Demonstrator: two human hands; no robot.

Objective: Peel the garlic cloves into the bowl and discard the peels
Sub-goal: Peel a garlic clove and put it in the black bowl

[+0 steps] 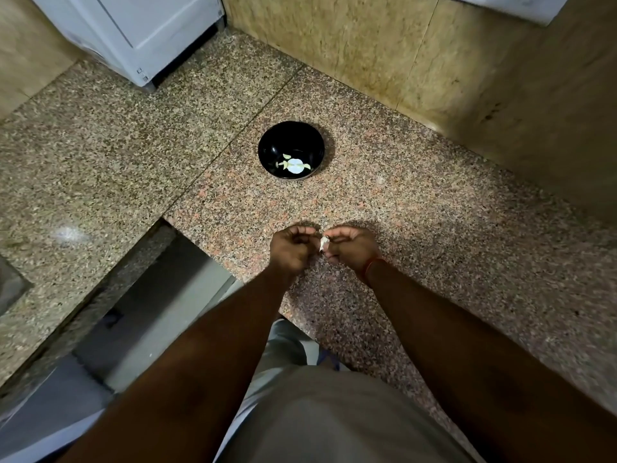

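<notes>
Shirt (334, 416): light grey, bottom of view, nearest the camera.
Left hand (290, 250): fingers curled, tips meeting the garlic clove; grip itself unclear.
Right hand (350, 247): pinches garlic clove (323, 243), red thread (372, 267) on wrist.
Clove position: between both hands, above table (434, 228).
Bowl (291, 150): black, on table, well beyond hands, holds peeled cloves (295, 164).
White appliance (133, 31): far left corner.

garlic clove (323, 243): small, whitish, papery skin partly on, pinched between my left hand (291, 249) and my right hand (351, 249), above the counter (417, 228)
bowl (267, 152): black, round, upright on the counter, well apart from my hands
peeled cloves (295, 165): pale, few, on the bowl bottom
</notes>
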